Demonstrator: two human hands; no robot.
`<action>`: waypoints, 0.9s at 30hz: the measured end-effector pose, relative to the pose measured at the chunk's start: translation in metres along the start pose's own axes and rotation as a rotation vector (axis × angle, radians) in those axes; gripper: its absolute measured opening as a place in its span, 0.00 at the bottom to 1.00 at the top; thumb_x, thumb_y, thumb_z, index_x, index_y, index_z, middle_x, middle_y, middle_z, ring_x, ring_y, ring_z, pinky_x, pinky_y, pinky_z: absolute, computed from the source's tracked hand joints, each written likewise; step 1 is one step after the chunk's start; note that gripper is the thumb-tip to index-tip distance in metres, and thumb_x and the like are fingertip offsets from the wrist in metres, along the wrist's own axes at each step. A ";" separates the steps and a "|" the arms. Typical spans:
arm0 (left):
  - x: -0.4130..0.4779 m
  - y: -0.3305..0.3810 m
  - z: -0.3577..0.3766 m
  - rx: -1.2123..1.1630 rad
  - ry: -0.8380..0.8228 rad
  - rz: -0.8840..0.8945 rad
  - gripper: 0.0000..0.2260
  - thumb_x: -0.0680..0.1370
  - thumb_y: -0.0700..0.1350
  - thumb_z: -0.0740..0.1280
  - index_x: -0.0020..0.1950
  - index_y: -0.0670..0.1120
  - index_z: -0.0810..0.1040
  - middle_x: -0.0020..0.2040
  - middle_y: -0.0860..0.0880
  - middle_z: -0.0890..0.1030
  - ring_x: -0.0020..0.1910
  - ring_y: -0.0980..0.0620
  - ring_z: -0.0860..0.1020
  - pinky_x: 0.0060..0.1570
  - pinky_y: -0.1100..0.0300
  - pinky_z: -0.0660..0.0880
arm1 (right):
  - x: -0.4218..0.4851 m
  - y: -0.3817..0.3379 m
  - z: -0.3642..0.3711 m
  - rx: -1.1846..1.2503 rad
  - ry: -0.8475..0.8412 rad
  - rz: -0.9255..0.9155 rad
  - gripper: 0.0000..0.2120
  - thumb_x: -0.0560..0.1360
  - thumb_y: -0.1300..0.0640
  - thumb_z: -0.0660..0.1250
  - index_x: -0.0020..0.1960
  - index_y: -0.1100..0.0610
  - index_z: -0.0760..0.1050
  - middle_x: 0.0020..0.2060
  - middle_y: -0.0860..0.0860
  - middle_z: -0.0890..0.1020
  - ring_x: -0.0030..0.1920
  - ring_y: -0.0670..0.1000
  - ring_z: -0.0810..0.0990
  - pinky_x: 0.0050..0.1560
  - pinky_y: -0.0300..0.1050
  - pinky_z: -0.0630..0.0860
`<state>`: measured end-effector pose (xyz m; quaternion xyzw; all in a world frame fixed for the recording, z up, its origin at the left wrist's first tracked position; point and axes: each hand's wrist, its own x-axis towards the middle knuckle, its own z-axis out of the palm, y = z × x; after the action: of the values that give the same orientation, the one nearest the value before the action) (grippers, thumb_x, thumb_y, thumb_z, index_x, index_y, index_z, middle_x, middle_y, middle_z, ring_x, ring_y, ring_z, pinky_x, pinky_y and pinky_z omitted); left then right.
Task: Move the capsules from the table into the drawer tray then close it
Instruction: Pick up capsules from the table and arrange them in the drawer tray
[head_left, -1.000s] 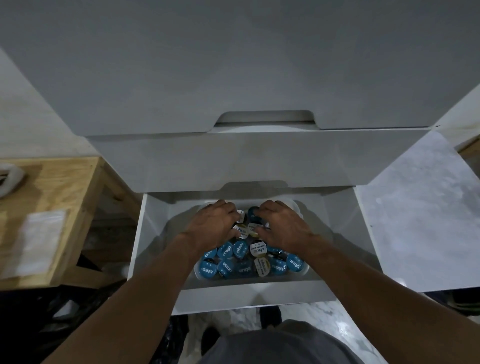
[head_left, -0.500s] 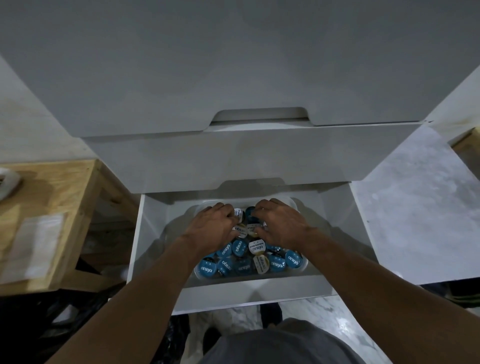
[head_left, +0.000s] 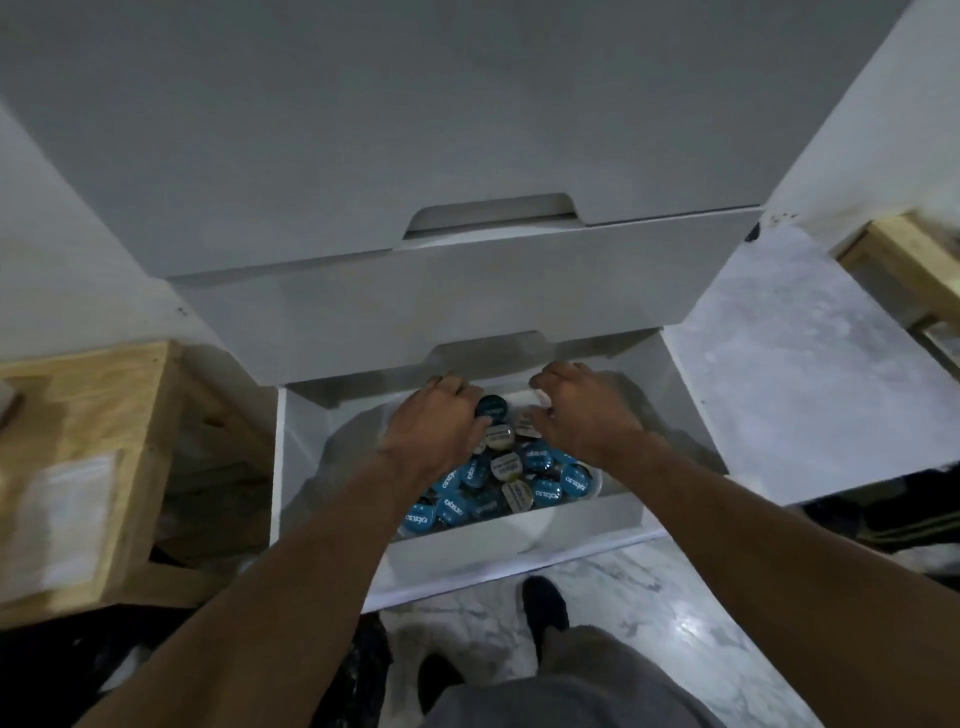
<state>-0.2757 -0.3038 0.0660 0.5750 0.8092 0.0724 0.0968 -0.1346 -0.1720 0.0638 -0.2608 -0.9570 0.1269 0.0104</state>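
Note:
The bottom drawer (head_left: 519, 543) of a white cabinet stands pulled out. Inside it sits a clear tray (head_left: 598, 486) heaped with several capsules (head_left: 540, 460), most with blue lids and a few with cream ones. My left hand (head_left: 441, 423) hovers palm down over the far left of the heap, fingers bent beside a dark-lidded capsule (head_left: 491, 407). Over the far right of the heap is my right hand (head_left: 584, 415), also palm down with its fingers bent. I see no capsule gripped in either hand; what lies under the palms is hidden.
A shut white drawer (head_left: 441, 312) overhangs the back of the open one. A wooden table (head_left: 88, 415) stands to the left with a plastic bag on it, and another wooden piece (head_left: 904, 260) is at the far right. My shoe (head_left: 543, 603) is on the marble floor below the drawer front.
My hands were close together over the middle of the heap; they have now moved apart and toward the back of the tray. The view has shifted slightly.

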 end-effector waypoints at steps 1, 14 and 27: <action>0.003 0.008 -0.001 -0.010 0.018 0.019 0.18 0.79 0.52 0.59 0.65 0.45 0.72 0.61 0.45 0.74 0.61 0.45 0.71 0.56 0.51 0.72 | -0.008 0.003 -0.005 0.009 0.054 0.039 0.20 0.78 0.49 0.61 0.65 0.58 0.72 0.62 0.56 0.76 0.61 0.57 0.72 0.62 0.49 0.69; 0.069 0.188 -0.033 -0.062 0.397 0.388 0.14 0.76 0.46 0.66 0.58 0.40 0.75 0.52 0.41 0.78 0.49 0.41 0.77 0.44 0.48 0.77 | -0.102 0.134 -0.091 0.016 0.518 0.344 0.18 0.77 0.51 0.64 0.63 0.60 0.73 0.59 0.57 0.77 0.57 0.57 0.77 0.56 0.49 0.74; 0.148 0.354 -0.004 -0.079 0.429 0.227 0.16 0.78 0.48 0.63 0.63 0.41 0.72 0.58 0.43 0.75 0.54 0.44 0.76 0.45 0.50 0.76 | -0.167 0.313 -0.143 0.026 0.427 0.317 0.18 0.77 0.51 0.64 0.64 0.59 0.73 0.61 0.56 0.76 0.58 0.57 0.77 0.56 0.48 0.73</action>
<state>0.0006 -0.0481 0.1402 0.6295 0.7379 0.2348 -0.0639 0.1769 0.0383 0.1326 -0.4282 -0.8785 0.0814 0.1956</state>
